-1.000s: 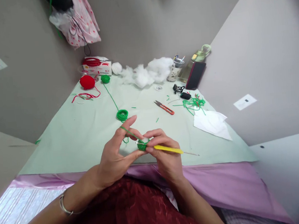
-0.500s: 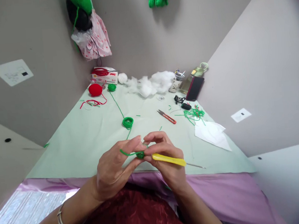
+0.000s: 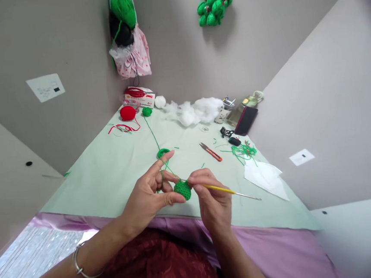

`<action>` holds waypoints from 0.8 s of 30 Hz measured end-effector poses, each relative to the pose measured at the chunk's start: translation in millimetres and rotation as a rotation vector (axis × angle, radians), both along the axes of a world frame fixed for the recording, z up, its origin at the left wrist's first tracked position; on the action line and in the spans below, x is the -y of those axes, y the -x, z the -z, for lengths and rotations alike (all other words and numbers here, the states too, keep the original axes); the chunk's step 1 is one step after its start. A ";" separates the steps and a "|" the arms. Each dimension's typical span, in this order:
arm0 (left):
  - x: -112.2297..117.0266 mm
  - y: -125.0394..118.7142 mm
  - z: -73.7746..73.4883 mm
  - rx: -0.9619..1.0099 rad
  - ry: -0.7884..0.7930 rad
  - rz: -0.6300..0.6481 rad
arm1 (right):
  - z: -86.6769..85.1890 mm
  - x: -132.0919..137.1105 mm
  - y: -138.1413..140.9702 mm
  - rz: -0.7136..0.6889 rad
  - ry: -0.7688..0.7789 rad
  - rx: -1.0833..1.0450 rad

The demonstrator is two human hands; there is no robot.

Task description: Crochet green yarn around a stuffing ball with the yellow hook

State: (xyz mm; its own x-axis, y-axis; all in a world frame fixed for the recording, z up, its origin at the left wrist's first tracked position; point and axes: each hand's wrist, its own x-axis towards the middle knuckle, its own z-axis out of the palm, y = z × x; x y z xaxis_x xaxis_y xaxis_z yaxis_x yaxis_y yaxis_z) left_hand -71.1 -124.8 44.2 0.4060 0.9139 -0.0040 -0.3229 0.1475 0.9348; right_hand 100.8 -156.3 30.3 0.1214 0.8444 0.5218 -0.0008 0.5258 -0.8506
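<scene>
My left hand pinches a small round green crochet piece between thumb and fingers, its index finger stretched up with green yarn running over it. In my right hand is a yellow-handled crochet hook; one end meets the top of the crochet piece, and the other metal end points out to the right. Behind my left fingers lies a coil of green yarn, partly hidden. From it a strand runs back to a small green yarn ball.
Orange-handled thread snips lie beyond my hands. Green yarn scraps, white paper and a phone are at the right. White stuffing sits at the back, a red yarn ball at back left.
My hands have moved slightly apart, and the green crochet piece now shows more fully. My left index finger has lifted with the yarn. The hook's near end has come to the piece's top edge.
</scene>
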 end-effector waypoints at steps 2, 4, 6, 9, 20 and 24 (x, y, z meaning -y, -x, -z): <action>0.7 -2.3 0.3 -0.011 0.030 -0.025 | -0.3 -0.1 1.4 0.027 -0.011 -0.001; 2.1 -5.4 0.6 -0.036 0.021 -0.093 | -0.1 2.8 3.1 0.091 -0.050 0.089; 3.6 -8.5 1.6 -0.033 0.023 -0.148 | 2.1 7.8 6.1 0.213 -0.160 0.268; 4.2 -10.7 5.6 0.024 0.094 -0.090 | 7.3 13.8 11.6 0.386 -0.362 0.448; -14.0 -4.1 10.8 -0.105 -0.040 -0.057 | 0.3 -13.4 7.7 -0.103 0.229 -0.312; -23.4 -7.5 21.6 -0.360 -0.515 -0.244 | 3.8 -18.9 21.3 -0.134 0.348 -0.470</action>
State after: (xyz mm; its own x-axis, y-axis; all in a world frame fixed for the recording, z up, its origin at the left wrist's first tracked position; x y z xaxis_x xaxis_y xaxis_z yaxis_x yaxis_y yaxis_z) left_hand -63.6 -101.4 22.6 0.2425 0.9006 0.3606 0.0548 -0.3838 0.9218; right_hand 79.5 -137.4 26.5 0.1534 0.9798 0.1282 -0.4658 0.1861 -0.8651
